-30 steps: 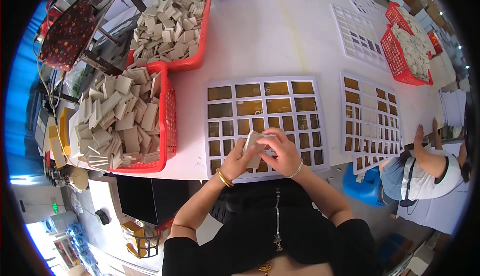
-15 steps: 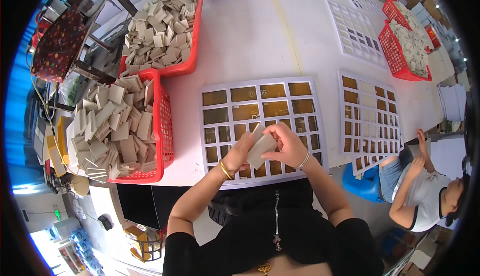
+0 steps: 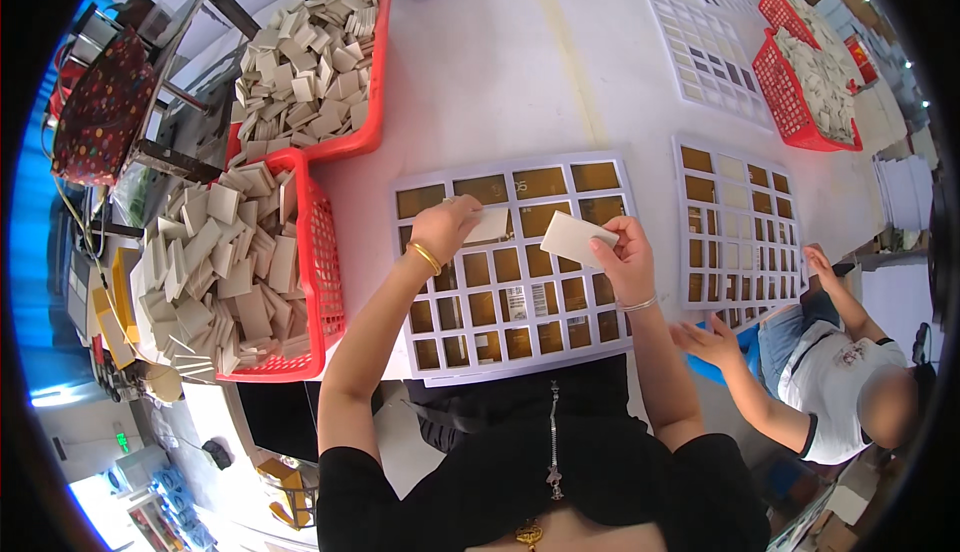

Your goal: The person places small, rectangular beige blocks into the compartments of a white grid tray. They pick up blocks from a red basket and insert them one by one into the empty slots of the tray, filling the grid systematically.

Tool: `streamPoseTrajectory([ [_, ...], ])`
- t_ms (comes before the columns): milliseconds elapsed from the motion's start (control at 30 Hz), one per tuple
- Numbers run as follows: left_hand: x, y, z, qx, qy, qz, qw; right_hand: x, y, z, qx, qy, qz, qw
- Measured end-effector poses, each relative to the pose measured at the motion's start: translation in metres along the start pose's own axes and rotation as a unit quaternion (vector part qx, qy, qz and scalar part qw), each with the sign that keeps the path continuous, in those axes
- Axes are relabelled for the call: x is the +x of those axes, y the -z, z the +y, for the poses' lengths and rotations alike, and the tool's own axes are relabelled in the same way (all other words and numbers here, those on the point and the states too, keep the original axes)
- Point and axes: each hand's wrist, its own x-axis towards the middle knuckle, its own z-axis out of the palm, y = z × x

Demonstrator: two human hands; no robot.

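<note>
Left hand [image 3: 445, 227], perhaps gripping tile [image 3: 489, 225], overlaps tray [image 3: 520, 362]; red basket [image 3: 323, 277] nearby.

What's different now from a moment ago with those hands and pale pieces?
The hands have parted. The left hand moved forward and left, fingertips at one pale piece over the white frame; whether it's seated is unclear. The right hand moved rightward, holding another pale piece. A co-worker's hand reached leftward. The frame and near red basket stayed put.

Bright light [image 3: 98, 510] glares below the blue curtain [image 3: 32, 297] at left.
</note>
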Motion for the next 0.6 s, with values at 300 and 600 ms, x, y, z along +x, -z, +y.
streamPoseTrajectory([
  [300, -0.002, -0.002, 0.023, 0.108, 0.013, 0.032, 0.994, 0.008, 0.002, 0.003, -0.006, -0.017, 0.031, 0.999],
  [600, -0.046, -0.039, 0.023, 0.149, -0.08, 0.004, 0.986, 0.082, -0.049, 0.03, -0.149, 0.109, -0.036, 0.982],
])
